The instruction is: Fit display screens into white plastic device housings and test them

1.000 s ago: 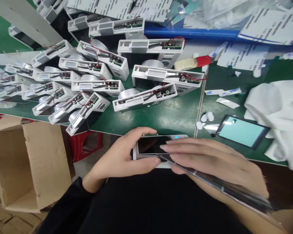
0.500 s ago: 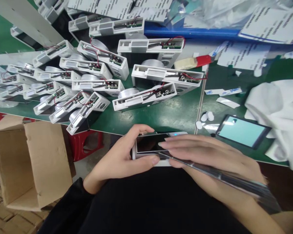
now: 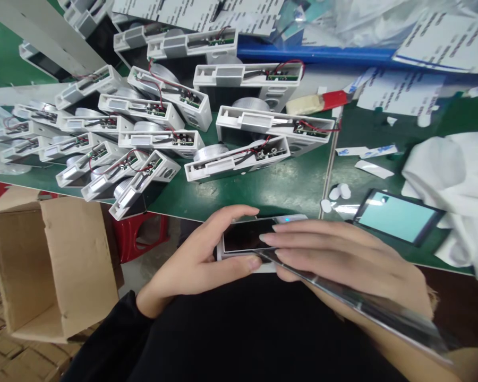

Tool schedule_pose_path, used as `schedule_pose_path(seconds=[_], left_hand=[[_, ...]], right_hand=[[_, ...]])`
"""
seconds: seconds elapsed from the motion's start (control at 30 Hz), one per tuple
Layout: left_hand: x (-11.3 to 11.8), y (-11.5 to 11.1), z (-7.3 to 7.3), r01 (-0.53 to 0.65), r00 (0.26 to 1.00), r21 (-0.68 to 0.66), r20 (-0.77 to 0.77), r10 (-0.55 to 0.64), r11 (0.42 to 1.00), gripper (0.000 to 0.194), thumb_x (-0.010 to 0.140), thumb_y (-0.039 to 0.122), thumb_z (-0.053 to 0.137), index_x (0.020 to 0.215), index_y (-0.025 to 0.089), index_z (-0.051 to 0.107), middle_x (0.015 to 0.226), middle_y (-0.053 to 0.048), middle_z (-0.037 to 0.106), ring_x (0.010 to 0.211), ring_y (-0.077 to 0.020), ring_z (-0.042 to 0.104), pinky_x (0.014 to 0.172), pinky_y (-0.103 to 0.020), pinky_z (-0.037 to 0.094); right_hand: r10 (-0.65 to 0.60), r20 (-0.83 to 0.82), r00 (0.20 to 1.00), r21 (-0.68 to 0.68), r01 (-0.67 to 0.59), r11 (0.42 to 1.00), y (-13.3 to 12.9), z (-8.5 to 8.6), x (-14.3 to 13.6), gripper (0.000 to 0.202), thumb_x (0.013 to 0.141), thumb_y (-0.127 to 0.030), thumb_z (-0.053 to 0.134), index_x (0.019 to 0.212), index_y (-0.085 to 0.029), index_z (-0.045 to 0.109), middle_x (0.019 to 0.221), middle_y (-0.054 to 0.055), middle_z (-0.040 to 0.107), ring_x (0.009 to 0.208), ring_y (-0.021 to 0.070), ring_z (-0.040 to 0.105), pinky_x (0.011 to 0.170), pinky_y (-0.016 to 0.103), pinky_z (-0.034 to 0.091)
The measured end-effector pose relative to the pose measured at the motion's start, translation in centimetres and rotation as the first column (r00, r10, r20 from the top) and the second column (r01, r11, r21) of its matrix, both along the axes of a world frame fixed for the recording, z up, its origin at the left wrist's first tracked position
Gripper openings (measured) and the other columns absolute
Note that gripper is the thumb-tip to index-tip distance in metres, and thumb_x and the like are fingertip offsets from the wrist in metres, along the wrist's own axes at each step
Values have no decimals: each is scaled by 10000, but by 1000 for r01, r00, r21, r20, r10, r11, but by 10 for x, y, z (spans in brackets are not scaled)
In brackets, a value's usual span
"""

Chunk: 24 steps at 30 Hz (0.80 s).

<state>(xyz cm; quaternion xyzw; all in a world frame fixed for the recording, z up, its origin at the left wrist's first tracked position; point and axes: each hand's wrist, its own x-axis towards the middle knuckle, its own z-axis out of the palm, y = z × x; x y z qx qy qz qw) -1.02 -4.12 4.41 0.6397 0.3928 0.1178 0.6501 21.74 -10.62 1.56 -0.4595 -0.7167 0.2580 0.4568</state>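
A white device (image 3: pixel 242 236) with a dark screen lies near the table's front edge, close to my body. My left hand (image 3: pixel 201 254) grips its left end, thumb along the near side and fingers at the far side. Over its right part lies my right hand (image 3: pixel 342 254), fingertips on the screen. A thin clear film strip (image 3: pixel 366 305) runs from the device's near edge back under the right fingers and along the wrist, held by that hand. A small blue light shows at the device's far right corner.
Several open white devices (image 3: pixel 235 159) with red wires stand on the green table (image 3: pixel 223 199). To the right are a panel with pale film (image 3: pixel 400 217), white cloth (image 3: pixel 458 175), and a red-handled brush (image 3: pixel 316 102). An open cardboard box (image 3: pixel 82 265) and red stool (image 3: pixel 131 239) are lower left.
The right fingers have shifted slightly on the screen, and the film strip has swung a little lower. My left hand keeps its grip on the device.
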Motion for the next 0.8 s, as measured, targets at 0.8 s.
schedule_pose_path(seconds=[0.8], left_hand=[[3, 2, -4, 10, 1000, -51, 19, -9, 999, 578, 956, 424, 725, 1433, 235, 460, 1330, -80, 624, 1173, -253, 635, 1023, -397, 488]], right_hand=[[95, 6, 995, -21, -95, 995, 8, 12, 5, 128, 1030, -168, 639, 1120, -196, 724, 1129, 51, 822, 1068, 191, 790, 1010, 330, 663]])
